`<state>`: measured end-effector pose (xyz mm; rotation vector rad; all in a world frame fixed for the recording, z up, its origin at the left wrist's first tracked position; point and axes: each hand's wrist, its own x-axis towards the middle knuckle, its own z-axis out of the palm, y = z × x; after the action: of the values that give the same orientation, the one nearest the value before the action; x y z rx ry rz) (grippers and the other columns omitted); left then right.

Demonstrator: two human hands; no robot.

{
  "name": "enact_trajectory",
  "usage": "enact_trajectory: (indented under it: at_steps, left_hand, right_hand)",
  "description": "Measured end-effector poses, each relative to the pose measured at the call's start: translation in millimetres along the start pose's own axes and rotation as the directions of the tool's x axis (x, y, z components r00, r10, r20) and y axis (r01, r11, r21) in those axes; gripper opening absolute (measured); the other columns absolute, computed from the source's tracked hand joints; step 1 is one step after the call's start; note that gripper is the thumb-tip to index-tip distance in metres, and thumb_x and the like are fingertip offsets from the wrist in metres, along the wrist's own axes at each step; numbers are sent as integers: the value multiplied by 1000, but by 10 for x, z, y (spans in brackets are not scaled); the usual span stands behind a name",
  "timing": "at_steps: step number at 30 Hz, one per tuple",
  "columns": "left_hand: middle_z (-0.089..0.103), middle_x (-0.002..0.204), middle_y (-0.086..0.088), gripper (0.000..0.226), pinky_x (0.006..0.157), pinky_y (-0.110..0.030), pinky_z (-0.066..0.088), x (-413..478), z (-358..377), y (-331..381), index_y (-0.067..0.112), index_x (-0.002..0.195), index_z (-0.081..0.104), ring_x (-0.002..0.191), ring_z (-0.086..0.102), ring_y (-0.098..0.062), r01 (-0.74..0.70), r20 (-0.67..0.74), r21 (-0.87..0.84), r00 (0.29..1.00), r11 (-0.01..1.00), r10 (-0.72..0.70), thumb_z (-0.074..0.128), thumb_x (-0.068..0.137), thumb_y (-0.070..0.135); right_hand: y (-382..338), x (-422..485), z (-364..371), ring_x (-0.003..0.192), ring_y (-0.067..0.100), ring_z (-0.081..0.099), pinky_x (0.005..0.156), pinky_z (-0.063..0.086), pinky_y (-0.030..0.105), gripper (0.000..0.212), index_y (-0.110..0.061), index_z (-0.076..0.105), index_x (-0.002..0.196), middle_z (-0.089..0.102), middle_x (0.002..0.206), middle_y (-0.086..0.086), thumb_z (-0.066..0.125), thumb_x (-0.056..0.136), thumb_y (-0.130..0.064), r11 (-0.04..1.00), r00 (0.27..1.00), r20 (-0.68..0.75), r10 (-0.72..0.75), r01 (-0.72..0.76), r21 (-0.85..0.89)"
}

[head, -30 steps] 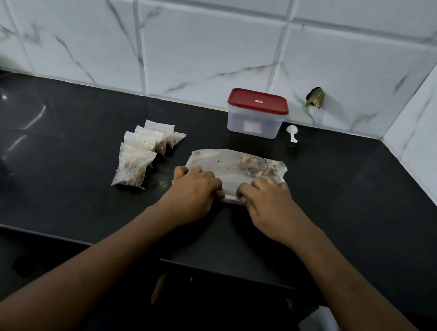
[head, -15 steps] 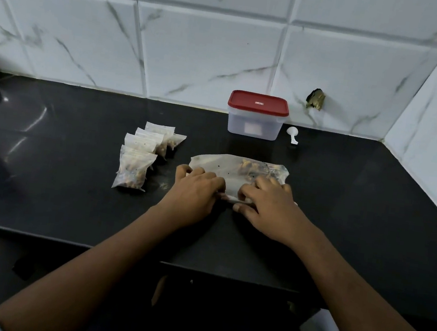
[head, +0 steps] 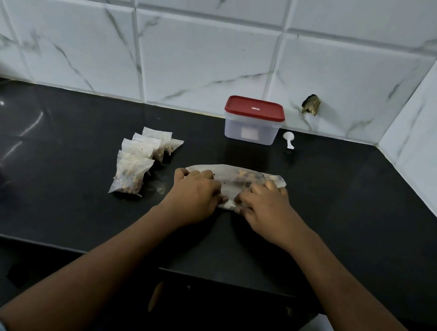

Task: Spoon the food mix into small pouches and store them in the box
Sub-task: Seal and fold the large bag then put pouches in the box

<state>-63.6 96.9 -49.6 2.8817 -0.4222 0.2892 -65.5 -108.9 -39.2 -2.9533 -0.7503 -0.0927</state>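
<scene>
A large clear bag of food mix (head: 233, 178) lies flat on the black counter (head: 344, 208), partly folded over. My left hand (head: 194, 192) grips its left end with curled fingers. My right hand (head: 264, 206) grips its right part, fingers curled over the fold. Several small filled pouches (head: 140, 161) lie in a row to the left of the bag. The clear box with a red lid (head: 253, 120) stands shut at the back by the wall. A small white spoon (head: 288, 139) lies just right of the box.
White marble tiles form the back wall and the right corner wall (head: 435, 137). A dark hole (head: 311, 104) shows in the tile behind the spoon. The counter's front edge (head: 118, 257) runs beneath my forearms.
Both hands have rolled the bag's near edge a little further away from me, so the visible bag looks narrower. The pouches, box and spoon have not moved.
</scene>
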Motion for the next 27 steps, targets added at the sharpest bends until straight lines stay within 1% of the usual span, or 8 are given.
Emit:
enact_trajectory:
  at_steps: [4,7,10,13,16,19,23,27]
  left_hand:
    - [54,122,8,24,108,-45,26,-62,40,-2,30,112,66,121,49,-17,-45,-96,-29,995,999,42,58,100,49]
    - [50,124,9,32,110,-48,26,-107,65,-31,31,109,69,123,42,-16,-82,-70,1,994,997,82,56,97,58]
    - [52,121,8,23,108,-45,24,-67,55,-54,29,112,68,122,43,-19,-71,-44,9,996,997,72,55,101,45]
    - [61,102,8,25,101,-44,26,-12,15,-11,27,105,67,108,54,-20,-38,-41,10,998,999,38,46,106,42]
    - [68,93,5,22,100,-43,27,16,19,12,29,105,61,99,61,-20,-16,-78,15,997,1000,17,46,106,46]
    - [61,111,7,34,101,-44,28,-13,54,0,29,105,66,108,53,-19,-53,-93,69,994,996,59,45,102,57]
    - [47,132,4,35,109,-48,26,-2,68,-25,28,115,70,128,38,-22,-61,-54,74,996,995,65,51,102,55]
    - [46,131,6,37,110,-48,23,59,34,6,29,120,66,127,38,-19,-73,-39,76,996,994,76,48,101,56]
  right_hand:
    - [10,21,-10,129,19,50,108,32,45,16,-29,62,115,65,127,-8,51,104,-25,998,996,-89,-31,37,60]
    - [29,22,0,120,19,55,104,37,44,15,-28,65,107,65,119,-7,51,103,-23,996,994,-100,-52,59,66]
    - [63,20,39,122,24,52,104,43,48,23,-26,69,118,58,129,1,58,102,-36,994,993,-111,-41,52,95]
    - [75,21,54,136,25,43,112,30,49,35,-32,58,137,50,152,-6,57,103,-37,999,997,-77,-6,9,38]
    - [65,41,33,128,22,53,111,26,45,28,-27,53,134,61,134,-5,51,105,-25,995,996,-94,7,3,102]
    - [78,50,11,125,21,54,107,28,41,20,-27,60,121,63,126,-6,47,106,-23,996,993,-115,-3,14,93]
    - [121,32,1,130,23,41,104,29,43,34,-32,60,134,53,139,-6,53,103,-45,1000,998,-63,-14,13,-7]
    - [102,75,6,112,19,52,100,27,39,15,-28,59,117,62,119,-7,52,104,-24,998,994,-110,-17,24,56]
